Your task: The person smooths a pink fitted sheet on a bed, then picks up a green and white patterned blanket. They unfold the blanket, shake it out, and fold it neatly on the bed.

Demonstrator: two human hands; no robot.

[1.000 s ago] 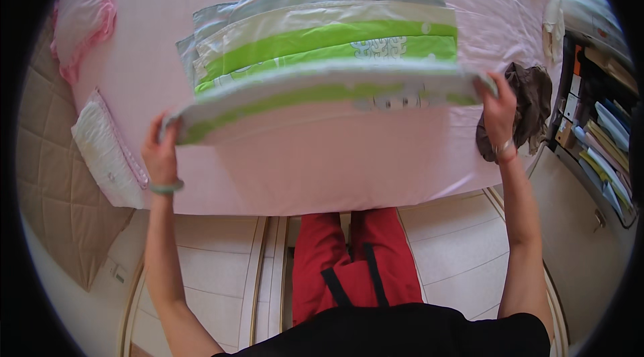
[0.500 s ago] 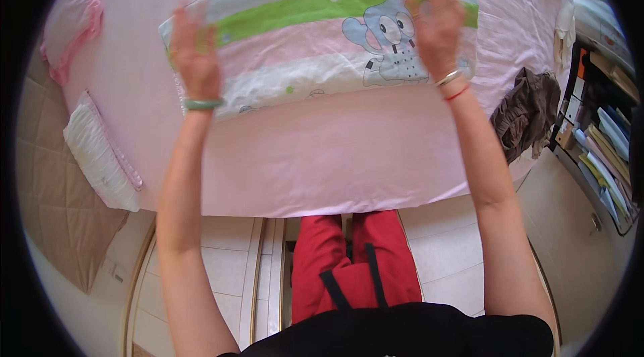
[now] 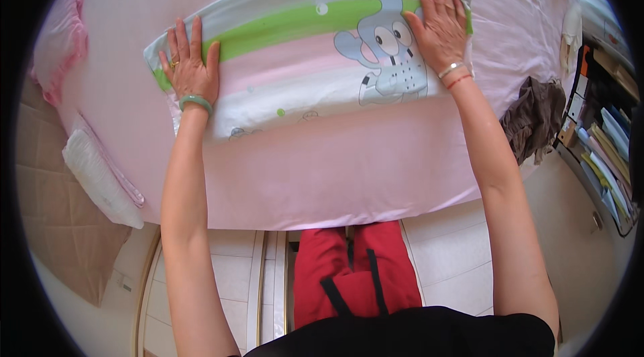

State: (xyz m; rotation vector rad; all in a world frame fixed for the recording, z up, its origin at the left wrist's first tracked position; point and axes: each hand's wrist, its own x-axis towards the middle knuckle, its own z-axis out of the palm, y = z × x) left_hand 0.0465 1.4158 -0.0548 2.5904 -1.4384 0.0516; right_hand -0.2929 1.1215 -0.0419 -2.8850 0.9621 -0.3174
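A folded cloth (image 3: 282, 62), striped pale blue, green, pink and white with a cartoon elephant print, lies across a pink bed sheet (image 3: 335, 176). It looks like a child's pillowcase or small cover; which of them I cannot tell. My left hand (image 3: 192, 72) presses flat on its left end, fingers spread, a green bangle round the wrist. On its right end, beside the elephant's head, rests my right hand (image 3: 439, 28), open and palm down. The cloth looks stretched smooth between both hands. What lies under my palms is hidden.
Right of the cloth lies a crumpled dark brown garment (image 3: 537, 115). A shelf with papers and folders (image 3: 607, 156) stands beyond it. At the left are a white folded cloth (image 3: 100, 176), a pink-trimmed pillow (image 3: 60, 28) and a beige quilted cover (image 3: 60, 202).
Both hands, blurred before, now lie flat and still on the cloth. The cloth's left end sits slightly further left and lower, and its surface looks smoother.
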